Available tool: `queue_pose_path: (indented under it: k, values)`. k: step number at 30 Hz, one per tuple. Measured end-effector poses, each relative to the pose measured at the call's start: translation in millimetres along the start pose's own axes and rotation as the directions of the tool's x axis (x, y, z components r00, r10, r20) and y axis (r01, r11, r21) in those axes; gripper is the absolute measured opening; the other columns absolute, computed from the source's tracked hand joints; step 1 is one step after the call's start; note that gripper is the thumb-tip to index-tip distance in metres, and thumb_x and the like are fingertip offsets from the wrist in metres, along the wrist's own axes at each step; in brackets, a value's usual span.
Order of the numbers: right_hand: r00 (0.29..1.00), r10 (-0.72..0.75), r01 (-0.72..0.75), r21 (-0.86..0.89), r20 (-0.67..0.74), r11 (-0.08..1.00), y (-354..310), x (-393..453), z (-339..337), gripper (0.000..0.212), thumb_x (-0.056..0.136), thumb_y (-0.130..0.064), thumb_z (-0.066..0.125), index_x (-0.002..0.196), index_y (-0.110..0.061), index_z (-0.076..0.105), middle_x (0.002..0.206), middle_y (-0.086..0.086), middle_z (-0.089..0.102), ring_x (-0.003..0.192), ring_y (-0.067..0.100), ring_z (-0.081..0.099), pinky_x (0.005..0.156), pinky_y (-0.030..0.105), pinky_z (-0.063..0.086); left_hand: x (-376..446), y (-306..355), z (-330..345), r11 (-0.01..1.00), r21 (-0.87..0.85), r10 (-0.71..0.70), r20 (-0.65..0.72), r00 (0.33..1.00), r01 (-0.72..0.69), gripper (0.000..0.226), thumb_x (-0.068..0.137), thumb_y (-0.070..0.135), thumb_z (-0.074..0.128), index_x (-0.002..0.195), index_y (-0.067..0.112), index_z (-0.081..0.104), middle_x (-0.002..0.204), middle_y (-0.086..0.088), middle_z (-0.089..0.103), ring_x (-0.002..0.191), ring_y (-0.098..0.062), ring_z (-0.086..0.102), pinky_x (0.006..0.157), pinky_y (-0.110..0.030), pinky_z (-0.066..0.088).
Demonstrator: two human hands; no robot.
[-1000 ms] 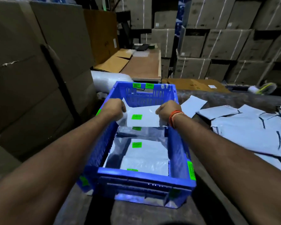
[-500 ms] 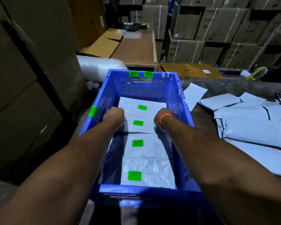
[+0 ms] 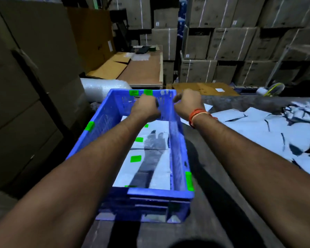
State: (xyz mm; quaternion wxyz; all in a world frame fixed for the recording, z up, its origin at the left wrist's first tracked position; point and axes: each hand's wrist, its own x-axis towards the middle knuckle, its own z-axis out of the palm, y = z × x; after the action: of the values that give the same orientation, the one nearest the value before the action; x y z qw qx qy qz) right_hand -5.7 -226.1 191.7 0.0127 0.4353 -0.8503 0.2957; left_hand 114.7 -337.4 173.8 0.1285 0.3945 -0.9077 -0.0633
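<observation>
A blue plastic crate (image 3: pixel 180 158) stands on the dark table in front of me. Several white poly mailer bags (image 3: pixel 159 169) with green stickers lie flat inside it, overlapping. My left hand (image 3: pixel 145 109) hovers over the crate's far end with its fingers loosely curled and nothing in it. My right hand (image 3: pixel 188 102), with an orange thread band at the wrist, is above the crate's far right corner, fingers also loosely curled and holding nothing. Both hands are blurred by motion. An arm's shadow falls across the bags.
More white mailer bags (image 3: pixel 258 133) are spread over the table to the right. Stacked cardboard boxes (image 3: pixel 34 86) rise close on the left and fill the back wall. A bubble-wrap roll (image 3: pixel 104 86) lies behind the crate, next to a wooden table (image 3: pixel 141 70).
Both hands held a white bag above the crate, lowered it onto the bags inside, then let go. They have now lifted away toward the crate's far end.
</observation>
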Motion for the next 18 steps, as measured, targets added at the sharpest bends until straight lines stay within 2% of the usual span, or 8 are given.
queue_pose_path:
  k: [3,7,9,12,16,18]
  values:
    - [1.0,0.025,-0.026,-0.025,-0.014,0.999,63.3,-8.0,-38.4,0.03,0.08,-0.011,0.058,0.102,-0.018,0.078,0.107,0.014,0.074,0.106,0.033,0.066,0.092,0.033,0.053,-1.7,60.2,-6.8,0.999,-0.017,0.037,-0.056,0.998,-0.038,0.029,0.076,0.021,0.066,0.102,0.013,0.076,0.101,-0.011,0.074,0.099,-0.031,0.068,0.083,-0.035,0.055]
    - [0.994,0.094,-0.089,-0.082,0.06,0.993,170.0,-29.1,-75.7,0.037,0.077,-0.008,0.059,0.109,-0.019,0.075,0.111,0.009,0.073,0.107,0.03,0.066,0.093,0.032,0.053,-4.5,145.5,-0.3,0.993,-0.103,0.044,-0.087,0.995,-0.053,0.037,0.068,0.026,0.06,0.098,0.011,0.075,0.096,-0.013,0.073,0.093,-0.033,0.068,0.076,-0.033,0.054]
    - [0.988,0.103,-0.09,-0.112,0.115,0.99,225.4,-45.3,-87.1,0.04,0.078,-0.008,0.06,0.113,-0.02,0.074,0.115,0.007,0.072,0.11,0.028,0.065,0.096,0.033,0.052,-7.0,186.1,17.2,0.992,-0.113,0.038,-0.086,0.996,-0.047,0.028,0.07,0.021,0.06,0.093,0.013,0.075,0.096,-0.009,0.072,0.091,-0.031,0.068,0.072,-0.028,0.05]
    - [0.968,0.118,-0.085,-0.154,0.221,0.984,297.0,-71.5,-91.5,0.039,0.082,-0.015,0.066,0.12,-0.022,0.071,0.123,0.009,0.068,0.115,0.029,0.062,0.101,0.036,0.049,-22.2,235.7,64.2,0.993,-0.094,0.073,0.019,0.997,-0.071,0.012,0.078,0.017,0.066,0.088,0.022,0.07,0.091,-0.005,0.067,0.09,-0.024,0.063,0.073,-0.028,0.045]
    - [0.912,0.046,0.055,-0.233,0.409,0.971,366.4,-108.9,-79.9,0.038,0.088,-0.029,0.066,0.125,-0.021,0.067,0.127,0.009,0.066,0.117,0.03,0.06,0.101,0.035,0.047,-64.3,277.2,145.9,0.983,-0.138,0.153,0.234,0.96,-0.123,0.041,0.084,0.031,0.074,0.123,0.019,0.068,0.125,-0.006,0.067,0.118,-0.027,0.06,0.094,-0.034,0.049]
    - [0.872,0.006,0.132,-0.248,0.489,0.96,387.7,-126.7,-77.4,0.033,0.083,-0.03,0.065,0.114,-0.02,0.066,0.122,0.012,0.063,0.113,0.034,0.059,0.094,0.041,0.051,-90.4,293.3,178.5,0.973,-0.192,0.187,0.335,0.924,-0.127,0.052,0.082,0.033,0.077,0.13,0.017,0.065,0.13,-0.009,0.064,0.12,-0.028,0.059,0.097,-0.033,0.048]
